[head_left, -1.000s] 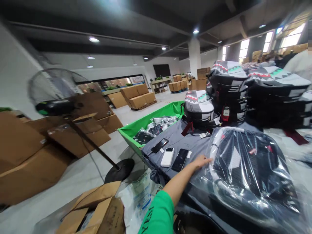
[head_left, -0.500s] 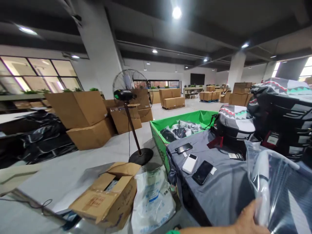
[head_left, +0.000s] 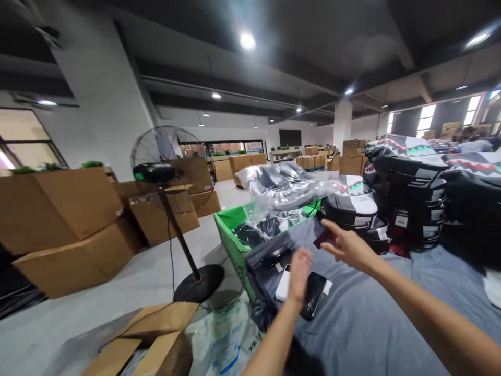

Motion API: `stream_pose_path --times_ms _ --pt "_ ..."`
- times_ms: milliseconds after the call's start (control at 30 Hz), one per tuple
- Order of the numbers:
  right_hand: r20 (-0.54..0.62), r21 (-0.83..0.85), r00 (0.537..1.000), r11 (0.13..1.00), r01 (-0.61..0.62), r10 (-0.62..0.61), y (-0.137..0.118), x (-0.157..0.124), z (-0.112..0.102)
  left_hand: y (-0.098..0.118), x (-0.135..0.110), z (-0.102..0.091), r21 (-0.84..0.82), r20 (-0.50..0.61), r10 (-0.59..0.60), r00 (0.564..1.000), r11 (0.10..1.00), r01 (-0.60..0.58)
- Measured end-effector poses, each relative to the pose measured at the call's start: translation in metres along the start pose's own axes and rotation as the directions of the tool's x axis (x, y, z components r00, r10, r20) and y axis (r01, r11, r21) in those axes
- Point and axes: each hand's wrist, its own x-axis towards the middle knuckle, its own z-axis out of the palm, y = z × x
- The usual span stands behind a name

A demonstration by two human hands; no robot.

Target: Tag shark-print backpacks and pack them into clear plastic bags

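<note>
A backpack sealed in a clear plastic bag (head_left: 284,189) hangs in the air above the green bin (head_left: 227,232), touching neither hand. My left hand (head_left: 299,272) is stretched forward with its fingers loosely apart, above a black phone (head_left: 314,295) and a white power bank (head_left: 282,286) on the grey-covered table (head_left: 364,324). My right hand (head_left: 346,244) reaches out further to the right, fingers spread and holding nothing. The bin holds several more bagged packs (head_left: 258,230).
Stacks of shark-mouth backpacks (head_left: 407,193) fill the table's far right. A pedestal fan (head_left: 164,172) stands on the floor to the left, with cardboard boxes (head_left: 62,219) behind it. An open carton (head_left: 152,339) and a white sack (head_left: 225,339) lie near the table's front corner.
The bagged backpack that my left hand held at the right has left my hands and is now airborne over the green bin. Both arms are now stretched forward, and the view swung.
</note>
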Motion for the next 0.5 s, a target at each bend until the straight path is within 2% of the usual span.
stream_pose_path --times_ms 33,100,133,167,233,267,367,433,500 --pt "0.043 -0.091 0.999 0.996 0.003 0.001 0.007 0.007 0.007 -0.027 -0.015 0.016 0.094 0.135 -0.060 0.989 0.994 0.048" --pt "0.081 -0.159 0.994 0.986 -0.058 0.072 0.035 0.012 0.021 -0.079 -0.047 0.044 0.261 0.302 -0.157 0.940 0.962 0.076" --pt "0.086 -0.153 0.989 0.982 -0.108 0.122 0.055 0.012 0.026 -0.100 -0.060 0.053 0.513 0.476 -0.241 0.846 0.857 -0.045" --pt "0.085 -0.136 0.980 0.976 -0.168 0.180 0.077 0.012 0.028 -0.117 -0.071 0.058 0.625 0.583 -0.313 0.750 0.762 -0.167" --pt "0.078 -0.082 0.946 0.948 -0.308 0.315 0.125 0.016 0.023 -0.139 -0.083 0.058 0.685 0.685 -0.392 0.614 0.635 -0.358" --pt "0.064 -0.037 0.922 0.924 -0.380 0.382 0.148 0.021 0.018 -0.147 -0.086 0.055 0.675 0.710 -0.392 0.585 0.616 -0.406" --pt "-0.016 0.177 0.835 0.823 -0.539 0.550 0.208 0.052 -0.001 -0.163 -0.087 0.043 0.657 0.735 -0.359 0.575 0.586 -0.474" --pt "-0.064 0.379 0.771 0.730 -0.569 0.634 0.237 0.083 -0.007 -0.175 -0.088 0.040 0.667 0.725 -0.357 0.589 0.578 -0.470" --pt "-0.063 0.583 0.716 0.608 -0.539 0.695 0.257 0.116 -0.005 -0.188 -0.090 0.043 0.733 0.650 -0.406 0.642 0.558 -0.389"
